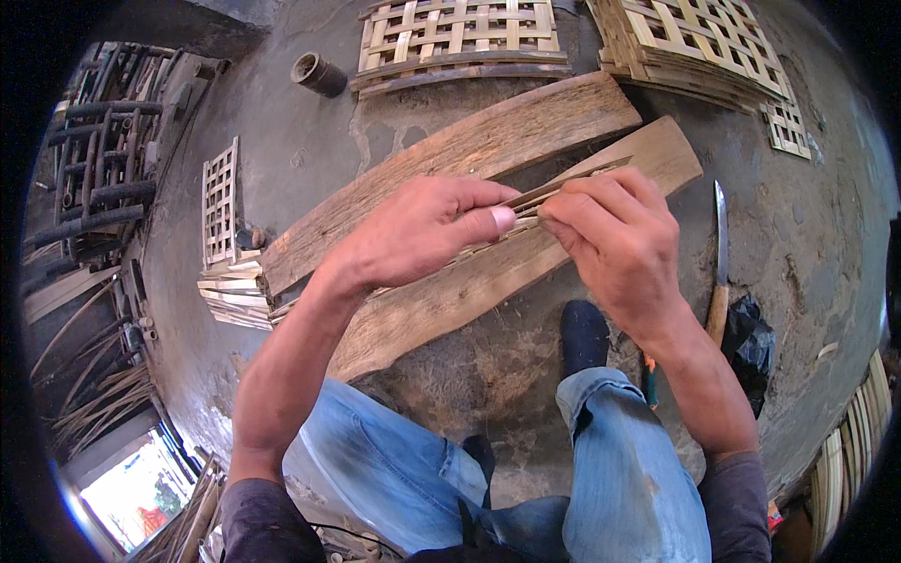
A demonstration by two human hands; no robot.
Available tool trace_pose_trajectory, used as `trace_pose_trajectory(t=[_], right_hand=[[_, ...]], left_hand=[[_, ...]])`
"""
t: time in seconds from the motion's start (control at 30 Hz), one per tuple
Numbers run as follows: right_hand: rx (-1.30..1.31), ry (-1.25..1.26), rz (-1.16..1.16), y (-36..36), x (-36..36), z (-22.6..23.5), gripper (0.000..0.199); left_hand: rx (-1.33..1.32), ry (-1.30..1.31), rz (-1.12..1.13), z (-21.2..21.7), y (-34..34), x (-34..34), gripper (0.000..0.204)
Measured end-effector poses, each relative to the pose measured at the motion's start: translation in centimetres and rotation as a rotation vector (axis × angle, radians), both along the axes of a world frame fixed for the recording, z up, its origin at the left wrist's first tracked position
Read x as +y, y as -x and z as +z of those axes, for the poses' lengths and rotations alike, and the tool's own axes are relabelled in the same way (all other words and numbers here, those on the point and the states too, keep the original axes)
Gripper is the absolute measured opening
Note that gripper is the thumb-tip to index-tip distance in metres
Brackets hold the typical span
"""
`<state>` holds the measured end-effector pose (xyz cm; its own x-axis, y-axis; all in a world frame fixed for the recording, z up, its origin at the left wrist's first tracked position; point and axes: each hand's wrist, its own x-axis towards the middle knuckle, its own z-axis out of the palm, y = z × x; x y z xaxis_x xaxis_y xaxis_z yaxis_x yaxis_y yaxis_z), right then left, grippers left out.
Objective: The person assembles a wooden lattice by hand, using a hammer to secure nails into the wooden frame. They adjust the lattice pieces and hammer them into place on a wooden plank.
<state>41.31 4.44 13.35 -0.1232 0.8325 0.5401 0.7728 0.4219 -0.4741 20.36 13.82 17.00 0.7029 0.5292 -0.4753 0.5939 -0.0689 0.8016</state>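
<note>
Head view: bamboo strips (pixel 563 188) (near ends hidden) behind both hands' fingers (pixel 488 222)

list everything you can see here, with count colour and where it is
bamboo strips: a thin bundle, tan, pinched between both hands over the planks
wooden planks: two, weathered brown, side by side across the concrete floor
woven bamboo lattice panels: several, pale yellow, top centre, a stack at top right, one small one at left
knife: one, steel blade with wooden handle, on the floor at right
black bag: one, beside the knife handle
bamboo tube piece: one, dark, top left of the planks
dark bamboo rack: one, far left
jeans: blue, bottom
left hand: grips the strips
right hand: pinches the strips
</note>
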Motion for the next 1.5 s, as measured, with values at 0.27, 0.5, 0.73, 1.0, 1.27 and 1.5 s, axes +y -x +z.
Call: trace_pose_trajectory(t=[0.27, 0.5, 0.73, 1.0, 1.27, 1.5], right_hand=[[0.112, 0.071, 0.002, -1.1, 0.6, 1.7, 0.03], [0.12, 0.308, 0.209, -3.9, 2.6, 2.4, 0.032], [0.194, 0.426, 0.331, -5.0, 4.0, 1.7, 0.03], [0.355, 0.341, 0.358, -5.3, 4.8, -0.7, 0.034], [0.874, 0.388, -0.053, -5.4, 0.0, -3.3, 0.047], [1.258, 0.847, -0.028, -6.5, -2.6, -2.4, 0.046]], left_hand=[[-0.014, -0.084, -0.032, -0.1, -0.2, -0.6, 0.047], [-0.043, -0.121, -0.029, -0.6, -0.2, -0.8, 0.047], [-0.015, -0.169, -0.068, -0.3, -0.3, -0.6, 0.045], [-0.006, -0.364, -0.057, -0.6, -1.5, -0.5, 0.048], [-0.049, -0.331, -0.101, -0.9, -2.4, -0.5, 0.048], [-0.042, -0.248, -0.071, 0.1, -2.8, -2.7, 0.045]])
